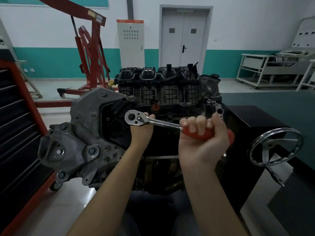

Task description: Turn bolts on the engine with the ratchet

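Note:
A chrome ratchet wrench with a red handle lies across the middle of the view, over a dark engine on a stand. My right hand grips the red handle, fingers curled round it. My left hand holds the ratchet just beneath its round head, fingers wrapped behind it. What sits under the head is hidden. A grey cast bracket is bolted to the engine's left end.
A chrome handwheel sticks out of the black stand at the right. A red tool cabinet stands at the left edge. Behind are a red engine crane, a grey electrical cabinet, double doors and a white trolley.

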Demonstrator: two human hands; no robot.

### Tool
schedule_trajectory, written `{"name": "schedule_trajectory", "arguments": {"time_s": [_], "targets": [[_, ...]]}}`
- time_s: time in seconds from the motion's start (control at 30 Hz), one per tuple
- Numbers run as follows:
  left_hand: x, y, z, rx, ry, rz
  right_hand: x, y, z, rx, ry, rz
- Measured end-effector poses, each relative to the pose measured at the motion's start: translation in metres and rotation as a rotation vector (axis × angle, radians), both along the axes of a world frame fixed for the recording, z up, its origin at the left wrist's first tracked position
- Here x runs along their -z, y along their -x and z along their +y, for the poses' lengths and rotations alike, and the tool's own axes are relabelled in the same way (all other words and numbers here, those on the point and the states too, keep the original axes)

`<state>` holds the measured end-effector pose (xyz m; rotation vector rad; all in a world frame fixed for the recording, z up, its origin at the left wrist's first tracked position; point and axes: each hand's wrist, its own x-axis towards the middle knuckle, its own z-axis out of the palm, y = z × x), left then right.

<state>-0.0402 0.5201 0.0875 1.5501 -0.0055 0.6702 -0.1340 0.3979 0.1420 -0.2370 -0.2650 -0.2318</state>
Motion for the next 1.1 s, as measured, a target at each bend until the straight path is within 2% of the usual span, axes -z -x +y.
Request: {"name": "schedule_trajectory", "arguments": {"time_s": [0.17,0.33,0.4,0.47,0.53,0.63,0.73,0.9,1.03,1.1], "targets": [[-0.001,-0.002,-0.001,0.056,0.108,0.040,-0.040,-0.037,-0.013,-0.065,0.211,-0.004],[0.002,0.000,0.000,0.118,-0.118,0.014,-0.078,-0.065,-0.016,-0.223,0.422,0.045],[0.004,-0.001,0.002,0.111,-0.089,0.041,-0.072,-0.059,-0.016,-0.211,0.390,0.052],[0.008,-0.004,0.004,0.098,0.039,0.075,-0.053,-0.044,-0.016,-0.145,0.295,0.048],[0.010,-0.006,0.005,0.109,0.118,0.029,-0.028,-0.023,-0.012,-0.062,0.174,0.037],[0.007,-0.005,0.005,0.105,0.050,-0.027,0.001,0.004,-0.001,-0.002,-0.009,0.045],[0.004,-0.005,0.004,0.077,-0.029,-0.020,0.006,0.010,0.005,0.022,-0.023,0.023],[0.005,-0.008,0.004,0.061,0.174,0.075,-0.035,-0.024,-0.005,-0.019,0.168,0.011],[0.006,-0.003,0.001,0.111,-0.005,0.028,-0.077,-0.058,-0.011,-0.181,0.430,0.044],[0.006,-0.001,0.000,0.127,-0.089,0.024,-0.084,-0.064,-0.012,-0.234,0.478,0.053]]}}
